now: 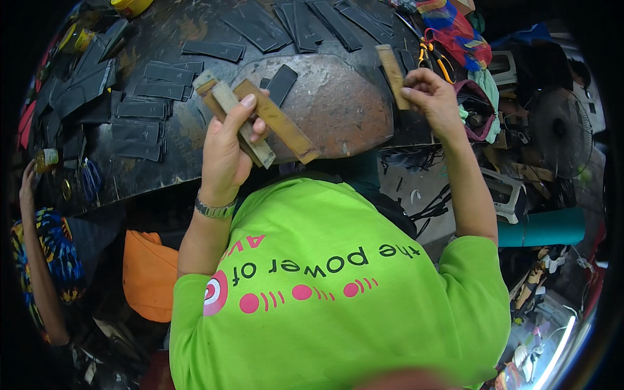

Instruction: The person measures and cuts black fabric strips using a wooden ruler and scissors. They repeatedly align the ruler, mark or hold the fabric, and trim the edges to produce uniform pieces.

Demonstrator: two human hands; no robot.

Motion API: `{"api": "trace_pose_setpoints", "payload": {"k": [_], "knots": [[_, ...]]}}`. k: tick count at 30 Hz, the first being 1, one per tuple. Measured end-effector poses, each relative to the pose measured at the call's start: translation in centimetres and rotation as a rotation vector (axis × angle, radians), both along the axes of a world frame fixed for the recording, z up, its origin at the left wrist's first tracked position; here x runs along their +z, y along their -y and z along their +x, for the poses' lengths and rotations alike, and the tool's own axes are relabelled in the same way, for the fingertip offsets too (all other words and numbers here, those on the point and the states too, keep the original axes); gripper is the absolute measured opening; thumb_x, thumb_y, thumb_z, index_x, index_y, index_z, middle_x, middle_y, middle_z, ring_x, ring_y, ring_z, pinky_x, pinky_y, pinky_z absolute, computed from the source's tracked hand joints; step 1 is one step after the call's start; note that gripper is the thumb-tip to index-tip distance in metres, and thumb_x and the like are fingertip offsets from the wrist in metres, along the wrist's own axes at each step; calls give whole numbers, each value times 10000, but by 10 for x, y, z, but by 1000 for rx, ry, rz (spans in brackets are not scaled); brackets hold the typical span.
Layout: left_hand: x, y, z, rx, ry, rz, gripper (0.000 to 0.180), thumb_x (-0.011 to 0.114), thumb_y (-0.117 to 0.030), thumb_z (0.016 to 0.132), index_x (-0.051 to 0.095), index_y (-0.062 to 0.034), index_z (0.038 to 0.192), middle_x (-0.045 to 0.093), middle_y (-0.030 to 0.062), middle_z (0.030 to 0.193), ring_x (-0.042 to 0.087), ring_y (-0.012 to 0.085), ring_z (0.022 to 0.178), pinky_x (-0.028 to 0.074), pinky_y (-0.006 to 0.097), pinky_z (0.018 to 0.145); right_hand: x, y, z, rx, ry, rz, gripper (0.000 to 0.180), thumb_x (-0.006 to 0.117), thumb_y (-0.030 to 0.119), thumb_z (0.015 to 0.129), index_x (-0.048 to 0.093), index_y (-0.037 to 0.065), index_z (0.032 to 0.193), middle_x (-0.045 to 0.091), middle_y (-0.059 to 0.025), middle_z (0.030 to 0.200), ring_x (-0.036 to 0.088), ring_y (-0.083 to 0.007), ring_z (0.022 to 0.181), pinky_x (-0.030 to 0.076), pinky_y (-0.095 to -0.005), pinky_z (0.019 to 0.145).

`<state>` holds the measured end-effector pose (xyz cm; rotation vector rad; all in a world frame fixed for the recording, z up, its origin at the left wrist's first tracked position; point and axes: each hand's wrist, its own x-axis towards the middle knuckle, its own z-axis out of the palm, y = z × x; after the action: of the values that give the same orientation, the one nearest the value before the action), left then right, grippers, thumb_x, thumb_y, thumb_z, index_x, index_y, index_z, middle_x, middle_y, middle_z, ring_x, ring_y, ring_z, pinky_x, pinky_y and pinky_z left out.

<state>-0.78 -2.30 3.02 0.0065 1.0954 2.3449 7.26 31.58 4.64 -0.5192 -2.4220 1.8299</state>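
My left hand (222, 156), with a watch on its wrist, is closed around a few flat wooden strips (279, 123) that fan out over the table's near edge. Its thumb presses on top of them. To the right, my right hand (439, 104) pinches the lower end of another narrow wooden strip (390, 68) between thumb and fingers. Between the hands lies a worn brownish slab (344, 97). A short dark piece (282, 83) rests on it, just beyond the strips in my left hand.
Stacks of dark rectangular pieces (159, 89) cover the table's left and far sides. Orange-handled pliers (444, 67) lie beyond my right hand. At far left, another person's hand (27, 188) is beside a small jar (45, 160). A fan (562, 133) stands at right.
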Motion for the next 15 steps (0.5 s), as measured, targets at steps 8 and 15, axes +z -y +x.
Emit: {"api": "trace_pose_setpoints", "payload": {"k": [8, 15], "knots": [[4, -26, 8, -154, -9, -13, 275, 618, -202, 973, 606, 28, 1125, 551, 5, 771, 461, 51, 646, 373, 194, 593, 0, -6, 5, 41, 37, 552, 169, 709, 18, 832, 630, -11, 979, 575, -1, 736, 519, -61, 642, 430, -235, 574], [-2, -47, 16, -235, 11, 9, 254, 628, -209, 970, 619, 1, 1113, 574, -4, 758, 483, 48, 645, 383, 183, 582, 42, 68, 9, 322, 150, -159, 209, 708, 182, 906, 678, 21, 1036, 665, -10, 847, 583, -51, 696, 449, -203, 608]]}}
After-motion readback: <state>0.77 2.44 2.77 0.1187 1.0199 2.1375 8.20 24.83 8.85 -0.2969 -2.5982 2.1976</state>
